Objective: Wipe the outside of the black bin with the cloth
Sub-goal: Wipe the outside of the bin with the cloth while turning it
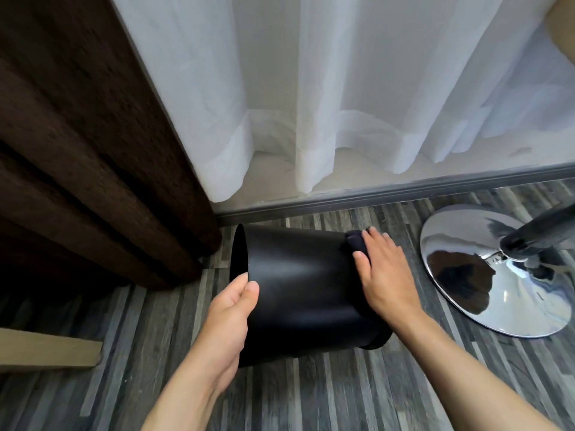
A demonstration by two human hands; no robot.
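- Black bin [306, 287] lies tipped, mouth toward nine o'clock.
- Left hand [231, 312] fingers curled, gripping its rim.
- Right hand [387, 275] fingers flat, pressing dark cloth [356, 241] at three o'clock.

Striped grey floor [311, 399] carries black bin [305, 290], chrome base [485, 275]

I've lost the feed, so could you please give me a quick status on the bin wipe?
Left hand gripping black bin rim, bin tipped sideways. Right hand pressing dark cloth near base. Chrome stand base close right.

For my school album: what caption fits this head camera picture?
Left hand steadies the tipped black bin; right hand presses a dark cloth.
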